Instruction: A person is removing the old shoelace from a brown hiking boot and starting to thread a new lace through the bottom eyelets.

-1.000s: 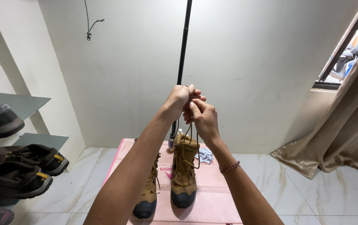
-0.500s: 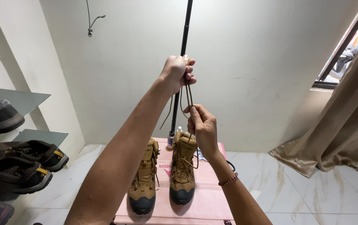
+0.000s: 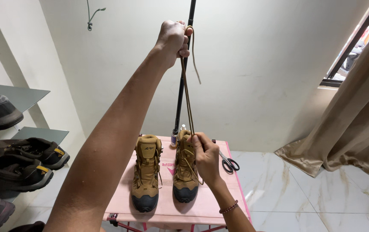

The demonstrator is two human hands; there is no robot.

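Note:
Two tan lace-up boots stand side by side on a small pink table (image 3: 210,206): the left boot (image 3: 146,172) and the right boot (image 3: 184,176). My left hand (image 3: 173,38) is raised high and grips the ends of a brown lace (image 3: 187,99), pulled taut straight up from the right boot. A short loose end dangles beside that fist. My right hand (image 3: 206,157) rests at the top of the right boot, fingers pinching the lace where it leaves the eyelets.
Black-handled scissors (image 3: 227,162) lie on the table's right side. A black pole (image 3: 183,68) rises behind the boots. Grey wall shelves (image 3: 17,96) on the left carry several dark shoes. A tan curtain (image 3: 356,124) hangs at right over a marble floor.
My left hand has risen from beside the right hand to high overhead, drawing the lace out long. My right hand has dropped down onto the right boot's top.

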